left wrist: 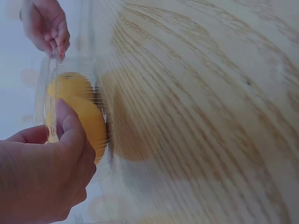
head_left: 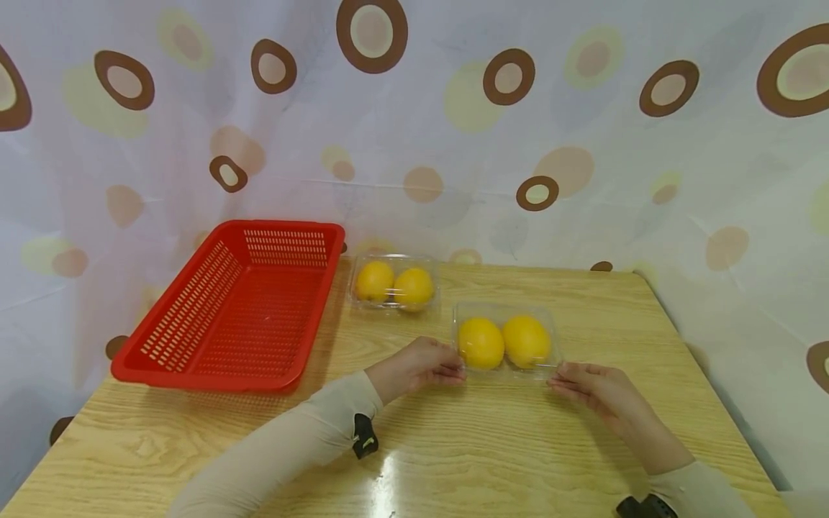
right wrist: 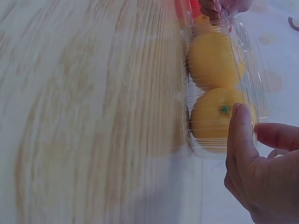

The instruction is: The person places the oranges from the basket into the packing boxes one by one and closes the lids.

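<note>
A clear plastic box (head_left: 505, 311) with two oranges (head_left: 481, 344) inside lies on the table in front of both hands. At its near left corner, my left hand (head_left: 421, 367) pinches the rim between thumb and fingers. My right hand (head_left: 602, 399) pinches the near right corner the same way. In the left wrist view, the left thumb overlaps the rim and one orange (left wrist: 88, 121). The right wrist view shows a green stem end on the nearer orange (right wrist: 219, 114), behind the ribbed clear wall. Whether the lid is fastened cannot be told.
A red perforated basket (head_left: 265, 316) with nothing in it stands at the left of the wooden table (head_left: 466, 453). Right of the basket, near the back edge, sits another clear box (head_left: 393, 257) with two oranges. A patterned curtain (head_left: 440, 129) hangs behind the table.
</note>
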`<state>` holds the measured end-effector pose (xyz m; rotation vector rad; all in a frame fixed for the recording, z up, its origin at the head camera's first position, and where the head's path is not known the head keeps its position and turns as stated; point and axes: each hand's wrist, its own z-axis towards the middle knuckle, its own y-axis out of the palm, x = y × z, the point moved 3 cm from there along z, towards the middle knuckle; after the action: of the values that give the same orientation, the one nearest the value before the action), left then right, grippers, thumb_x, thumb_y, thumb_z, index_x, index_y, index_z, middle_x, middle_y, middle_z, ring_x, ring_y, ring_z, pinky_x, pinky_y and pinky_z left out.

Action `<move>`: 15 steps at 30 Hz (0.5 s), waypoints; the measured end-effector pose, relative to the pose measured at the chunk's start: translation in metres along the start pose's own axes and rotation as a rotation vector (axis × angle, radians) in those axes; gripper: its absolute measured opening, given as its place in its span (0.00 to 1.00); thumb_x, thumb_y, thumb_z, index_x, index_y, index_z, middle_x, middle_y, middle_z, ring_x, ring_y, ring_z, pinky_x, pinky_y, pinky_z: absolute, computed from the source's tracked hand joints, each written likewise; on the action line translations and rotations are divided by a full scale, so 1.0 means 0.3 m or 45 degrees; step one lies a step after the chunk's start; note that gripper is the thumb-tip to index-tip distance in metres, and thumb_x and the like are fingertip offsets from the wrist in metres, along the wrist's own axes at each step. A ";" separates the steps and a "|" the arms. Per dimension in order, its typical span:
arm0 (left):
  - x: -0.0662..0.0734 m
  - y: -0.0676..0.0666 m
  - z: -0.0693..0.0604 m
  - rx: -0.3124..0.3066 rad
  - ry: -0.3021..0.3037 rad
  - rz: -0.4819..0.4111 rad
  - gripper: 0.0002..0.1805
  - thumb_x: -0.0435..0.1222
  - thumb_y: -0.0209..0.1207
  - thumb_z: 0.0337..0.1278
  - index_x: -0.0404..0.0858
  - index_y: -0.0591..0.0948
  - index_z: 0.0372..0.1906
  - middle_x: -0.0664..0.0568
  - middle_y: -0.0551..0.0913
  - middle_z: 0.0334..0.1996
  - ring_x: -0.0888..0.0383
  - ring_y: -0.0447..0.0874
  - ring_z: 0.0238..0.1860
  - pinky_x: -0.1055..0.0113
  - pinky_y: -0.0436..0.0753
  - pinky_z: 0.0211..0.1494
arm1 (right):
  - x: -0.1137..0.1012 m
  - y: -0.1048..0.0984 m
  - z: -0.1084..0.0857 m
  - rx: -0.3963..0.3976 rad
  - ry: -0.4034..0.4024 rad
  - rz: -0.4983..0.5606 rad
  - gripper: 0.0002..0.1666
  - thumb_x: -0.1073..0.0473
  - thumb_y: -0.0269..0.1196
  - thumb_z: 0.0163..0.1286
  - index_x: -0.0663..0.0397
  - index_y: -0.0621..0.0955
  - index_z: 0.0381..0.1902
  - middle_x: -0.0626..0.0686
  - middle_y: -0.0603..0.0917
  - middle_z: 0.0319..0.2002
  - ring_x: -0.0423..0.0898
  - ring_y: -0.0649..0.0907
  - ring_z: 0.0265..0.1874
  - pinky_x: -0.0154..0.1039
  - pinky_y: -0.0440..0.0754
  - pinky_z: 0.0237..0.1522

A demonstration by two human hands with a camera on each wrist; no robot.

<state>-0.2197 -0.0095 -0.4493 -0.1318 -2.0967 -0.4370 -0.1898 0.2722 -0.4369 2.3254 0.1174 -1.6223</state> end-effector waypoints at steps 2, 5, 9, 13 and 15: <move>-0.002 -0.003 0.008 0.015 -0.016 -0.023 0.05 0.22 0.54 0.60 0.29 0.77 0.30 0.45 0.80 0.23 0.56 0.82 0.25 0.58 0.83 0.47 | 0.000 0.003 0.001 0.002 -0.002 0.001 0.08 0.67 0.56 0.71 0.66 0.81 0.42 0.53 0.87 0.36 0.45 0.87 0.38 0.37 0.81 0.47; -0.007 -0.006 0.018 0.035 -0.019 -0.041 0.05 0.22 0.54 0.60 0.29 0.77 0.29 0.45 0.80 0.23 0.56 0.81 0.25 0.58 0.84 0.46 | 0.003 0.005 0.005 0.013 -0.006 0.003 0.08 0.67 0.57 0.71 0.66 0.81 0.42 0.53 0.87 0.35 0.44 0.87 0.38 0.36 0.81 0.47; -0.011 -0.003 0.023 0.049 -0.009 -0.047 0.04 0.21 0.53 0.60 0.28 0.76 0.31 0.45 0.79 0.23 0.57 0.81 0.24 0.58 0.83 0.47 | 0.010 0.006 0.012 0.048 -0.008 0.020 0.07 0.68 0.57 0.70 0.64 0.82 0.39 0.52 0.87 0.34 0.44 0.87 0.36 0.36 0.82 0.46; -0.010 0.000 0.020 0.058 0.008 -0.052 0.05 0.20 0.53 0.59 0.28 0.75 0.30 0.45 0.80 0.22 0.58 0.80 0.23 0.59 0.84 0.46 | 0.016 0.008 0.018 0.075 -0.014 0.044 0.08 0.69 0.56 0.70 0.61 0.83 0.36 0.52 0.87 0.32 0.43 0.87 0.35 0.35 0.82 0.45; -0.010 0.000 0.018 0.058 0.020 -0.057 0.06 0.19 0.53 0.58 0.29 0.74 0.29 0.45 0.80 0.21 0.58 0.81 0.22 0.59 0.84 0.46 | 0.016 0.011 0.020 0.093 -0.010 0.050 0.08 0.69 0.57 0.70 0.60 0.83 0.35 0.51 0.87 0.32 0.43 0.87 0.35 0.35 0.82 0.44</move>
<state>-0.2224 -0.0073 -0.4545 -0.0550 -2.0960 -0.4158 -0.1926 0.2668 -0.4425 2.3599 0.0111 -1.6428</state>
